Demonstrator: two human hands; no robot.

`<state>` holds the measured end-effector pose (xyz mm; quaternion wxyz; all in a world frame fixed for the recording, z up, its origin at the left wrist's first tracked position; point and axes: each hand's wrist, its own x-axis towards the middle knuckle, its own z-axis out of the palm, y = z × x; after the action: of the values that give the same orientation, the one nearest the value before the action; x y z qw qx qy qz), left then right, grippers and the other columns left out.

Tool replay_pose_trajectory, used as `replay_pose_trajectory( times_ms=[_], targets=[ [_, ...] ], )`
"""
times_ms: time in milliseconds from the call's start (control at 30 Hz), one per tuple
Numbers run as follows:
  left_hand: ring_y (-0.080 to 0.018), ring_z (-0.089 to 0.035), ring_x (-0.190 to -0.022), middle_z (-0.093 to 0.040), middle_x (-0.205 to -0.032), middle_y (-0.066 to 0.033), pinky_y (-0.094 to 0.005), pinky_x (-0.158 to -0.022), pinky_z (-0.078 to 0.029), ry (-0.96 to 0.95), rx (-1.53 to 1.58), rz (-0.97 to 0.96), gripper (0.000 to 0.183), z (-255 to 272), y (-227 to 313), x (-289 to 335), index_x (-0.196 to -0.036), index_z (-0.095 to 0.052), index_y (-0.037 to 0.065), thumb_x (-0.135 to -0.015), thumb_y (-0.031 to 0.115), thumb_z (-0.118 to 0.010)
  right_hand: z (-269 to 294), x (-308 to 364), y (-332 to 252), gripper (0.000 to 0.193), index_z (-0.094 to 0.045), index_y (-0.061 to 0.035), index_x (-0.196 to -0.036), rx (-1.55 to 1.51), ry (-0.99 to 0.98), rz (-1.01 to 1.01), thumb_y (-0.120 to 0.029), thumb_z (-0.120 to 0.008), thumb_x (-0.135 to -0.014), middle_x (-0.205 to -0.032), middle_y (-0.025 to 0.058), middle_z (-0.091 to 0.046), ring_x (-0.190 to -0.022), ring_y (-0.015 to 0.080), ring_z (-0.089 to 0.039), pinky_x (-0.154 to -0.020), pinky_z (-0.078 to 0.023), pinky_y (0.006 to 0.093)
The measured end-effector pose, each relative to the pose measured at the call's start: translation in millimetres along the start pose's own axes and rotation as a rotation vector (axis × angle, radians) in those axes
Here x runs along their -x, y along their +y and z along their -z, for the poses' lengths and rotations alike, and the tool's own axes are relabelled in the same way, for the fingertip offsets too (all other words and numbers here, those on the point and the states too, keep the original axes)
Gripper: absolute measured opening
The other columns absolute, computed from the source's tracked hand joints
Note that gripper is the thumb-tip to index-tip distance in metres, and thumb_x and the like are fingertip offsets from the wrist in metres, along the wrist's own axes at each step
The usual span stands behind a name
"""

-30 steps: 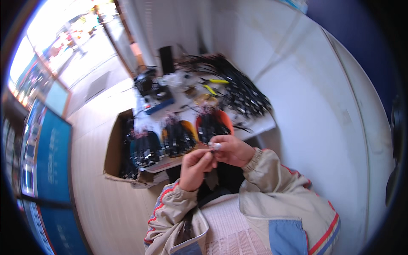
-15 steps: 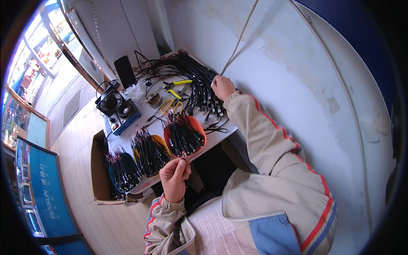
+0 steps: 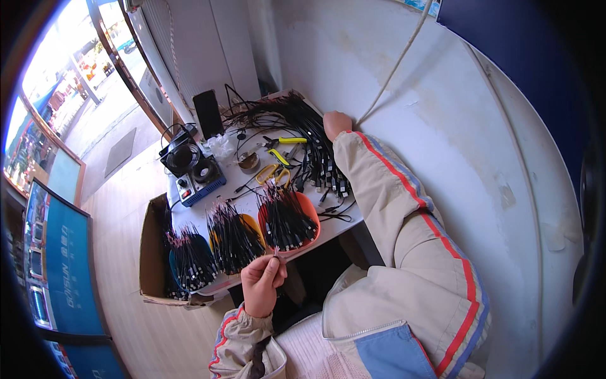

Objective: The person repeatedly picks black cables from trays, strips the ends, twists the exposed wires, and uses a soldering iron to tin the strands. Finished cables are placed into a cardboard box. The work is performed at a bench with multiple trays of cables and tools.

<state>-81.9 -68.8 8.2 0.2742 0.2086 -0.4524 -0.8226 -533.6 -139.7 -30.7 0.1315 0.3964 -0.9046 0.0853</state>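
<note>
My left hand (image 3: 262,283) is closed in a pinch in front of the table edge. A thin wire end (image 3: 276,251) pokes up between its thumb and finger. At the far right of the table, beside the wall, my right hand (image 3: 338,125) is curled at the edge of a long heap of black cables (image 3: 319,142); what its fingers hold is hidden. Bundles of short black cables with metal plugs and reddish wire ends fill an orange bin (image 3: 312,228), a yellow bin (image 3: 255,228) and a blue bin (image 3: 173,260) along the front edge.
On the white table (image 3: 243,202) lie yellow-handled scissors (image 3: 267,175), yellow-handled pliers (image 3: 291,140) and a small round tin (image 3: 249,163). Behind them stand a blue-and-black device with knobs (image 3: 201,183) and a dark phone (image 3: 207,114). A cardboard box (image 3: 153,252) is at the left; a wall (image 3: 454,158) bounds the right.
The whole view has shifted, so the table appears further right and lower. My right hand has moved a little along the cable heap toward the back. My left hand keeps its pinch.
</note>
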Motion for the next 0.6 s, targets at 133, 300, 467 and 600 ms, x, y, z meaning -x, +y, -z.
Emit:
replay_pose_trajectory(
  times_ms=[133,300,467,600],
  targets=[
    [-0.0055,-0.038,-0.055,-0.058,-0.075,-0.0052,-0.0203,-0.049,-0.028,-0.064,0.066,0.039,0.017,-6.9,-7.8,-1.0,-0.097,-0.063,-0.004,-0.098,0.01,-0.053,11.0,0.9,5.0,0.018,-0.072,-0.0057,-0.082,0.002,0.018,0.004,-0.008,-0.054,-0.083,-0.086,0.0182,-0.07,-0.082,0.0361,-0.069,-0.07,-0.056,0.0456],
    [-0.0059,-0.038,-0.054,-0.058,-0.073,-0.0045,-0.0208,-0.049,-0.028,-0.035,0.066,0.027,0.017,-5.4,-5.0,7.2,-0.097,-0.063,-0.004,-0.098,0.01,-0.053,5.2,-0.9,-3.0,0.017,-0.073,-0.0074,-0.083,0.01,-0.005,-0.047,-0.01,-0.056,-0.084,-0.087,0.0157,-0.071,-0.082,0.0331,-0.07,-0.07,-0.056,0.0417],
    [-0.0059,-0.037,-0.054,-0.057,-0.073,-0.0038,-0.0208,-0.049,-0.027,0.005,0.088,0.007,0.016,-5.1,-1.2,8.4,-0.097,-0.062,-0.003,-0.098,0.011,-0.054,34.9,-0.9,-10.3,0.012,-0.067,-0.0053,-0.082,-0.05,0.167,-0.003,-0.012,-0.058,-0.082,-0.08,0.0152,-0.069,-0.076,0.0342,-0.069,-0.066,-0.055,0.045],
    [-0.0148,-0.063,-0.077,-0.067,-0.092,-0.0112,-0.0218,-0.06,-0.047,-0.002,0.064,-0.072,0.017,-17.8,2.2,2.9,-0.099,-0.061,-0.002,-0.099,0.012,-0.05,101.5,60.8,-32.1,0.014,-0.057,-0.0047,-0.089,-0.261,0.336,-0.07,-0.017,-0.059,-0.083,-0.076,0.0152,-0.067,-0.072,0.0361,-0.067,-0.063,-0.055,0.0446]
  ],
)
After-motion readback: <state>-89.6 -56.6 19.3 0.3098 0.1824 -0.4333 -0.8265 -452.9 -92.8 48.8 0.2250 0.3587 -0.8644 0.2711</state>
